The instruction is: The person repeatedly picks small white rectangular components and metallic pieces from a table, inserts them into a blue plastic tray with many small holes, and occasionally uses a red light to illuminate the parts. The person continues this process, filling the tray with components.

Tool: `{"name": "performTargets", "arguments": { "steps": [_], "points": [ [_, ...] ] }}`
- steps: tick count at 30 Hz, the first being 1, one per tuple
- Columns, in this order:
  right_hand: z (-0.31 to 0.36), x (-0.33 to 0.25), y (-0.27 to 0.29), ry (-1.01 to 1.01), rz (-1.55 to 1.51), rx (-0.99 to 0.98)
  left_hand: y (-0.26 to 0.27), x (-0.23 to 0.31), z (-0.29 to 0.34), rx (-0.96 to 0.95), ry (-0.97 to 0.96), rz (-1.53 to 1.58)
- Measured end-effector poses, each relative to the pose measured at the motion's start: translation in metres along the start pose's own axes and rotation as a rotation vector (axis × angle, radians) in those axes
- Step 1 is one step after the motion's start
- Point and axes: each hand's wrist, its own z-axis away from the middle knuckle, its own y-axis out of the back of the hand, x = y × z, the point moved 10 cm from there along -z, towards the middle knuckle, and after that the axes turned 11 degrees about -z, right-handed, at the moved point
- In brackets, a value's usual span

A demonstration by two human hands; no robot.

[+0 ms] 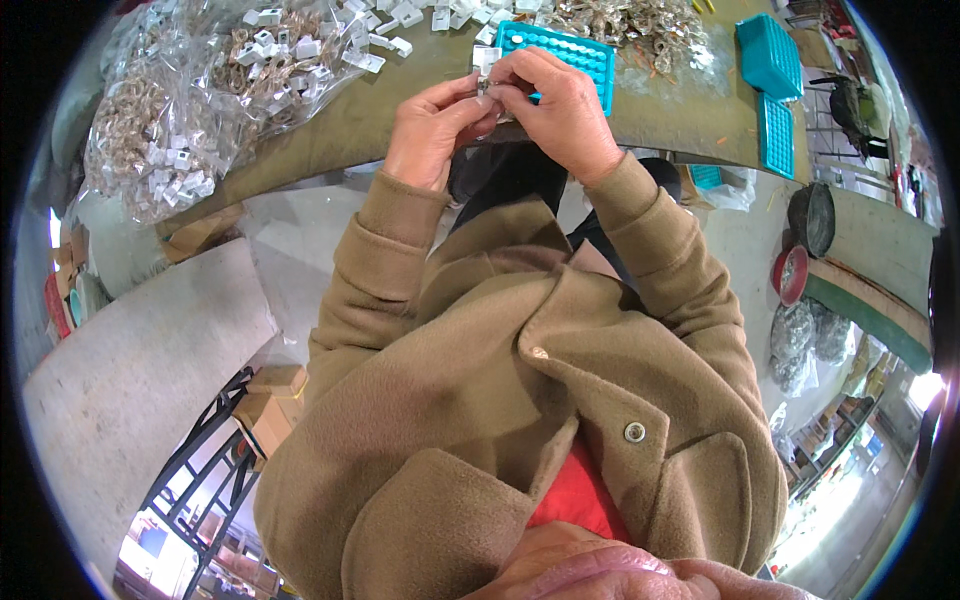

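Observation:
My left hand (pixel 435 128) and my right hand (pixel 555 105) meet at the near edge of the table. Both are closed, with thumbs and fingertips pinching together around a small white plastic housing (pixel 487 58). Its white end sticks up beyond my fingers; a small metallic bit shows at its base, but the fingertips hide the rest. Right behind my right hand lies a teal tray (pixel 603 78) with rows of round holes and a white piece in one far corner. Loose white housings (pixel 408 14) are scattered on the table beyond my left hand.
Clear plastic bags (pixel 225 110) of white housings and beige coiled parts fill the table's left. A pile of similar coiled parts (pixel 640 25) lies beyond the tray. Stacked teal trays (pixel 770 58) stand at the right edge. Cardboard boxes (pixel 272 405) sit at the lower left.

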Motion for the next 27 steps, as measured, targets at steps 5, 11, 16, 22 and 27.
{"name": "performTargets", "arguments": {
  "steps": [5, 11, 16, 22, 27],
  "points": [
    [0.008, -0.001, 0.007, 0.008, -0.036, 0.040, -0.002, -0.007, 0.001, 0.030, 0.052, 0.042],
    [0.000, 0.046, 0.029, -0.258, -0.271, 0.183, 0.001, -0.013, -0.003, 0.029, 0.149, 0.094],
    [-0.025, 0.043, 0.021, 0.026, 0.302, 0.170, -0.003, -0.013, -0.004, -0.009, 0.137, 0.041],
    [-0.024, 0.052, 0.011, -0.059, 0.335, 0.107, -0.004, -0.018, -0.001, 0.038, 0.151, 0.049],
    [-0.018, 0.056, 0.026, -0.204, 0.033, 0.118, -0.007, -0.013, 0.001, 0.042, 0.119, 0.146]
  ]
}}
